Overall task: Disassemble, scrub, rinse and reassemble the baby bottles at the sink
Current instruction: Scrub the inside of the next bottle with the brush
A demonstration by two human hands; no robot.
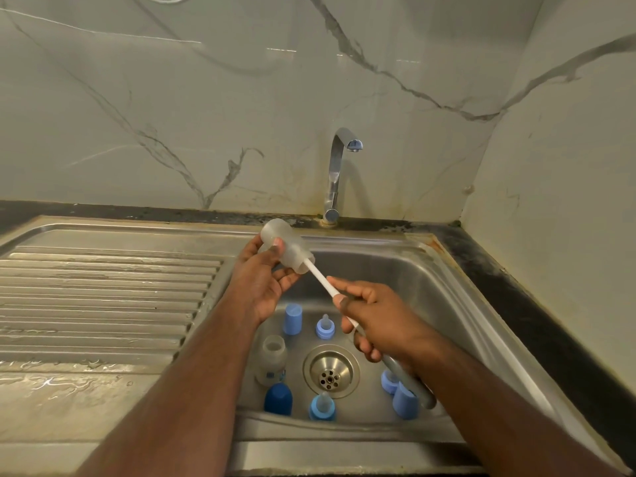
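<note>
Here the left hand [263, 282] grips a clear bottle [286, 249], tilted above the sink [430, 287]. The right hand [373, 320] clasps a brush handle [321, 280] poking into the bottle's mouth. Caps and teats sit round the drain [331, 370].

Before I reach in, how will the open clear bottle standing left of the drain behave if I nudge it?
The clear bottle looks empty and thin-walled, so probably light. Standing upright on the wet-looking sink floor, it may slide or tip easily. Being round, it would likely roll toward the drain.
</note>
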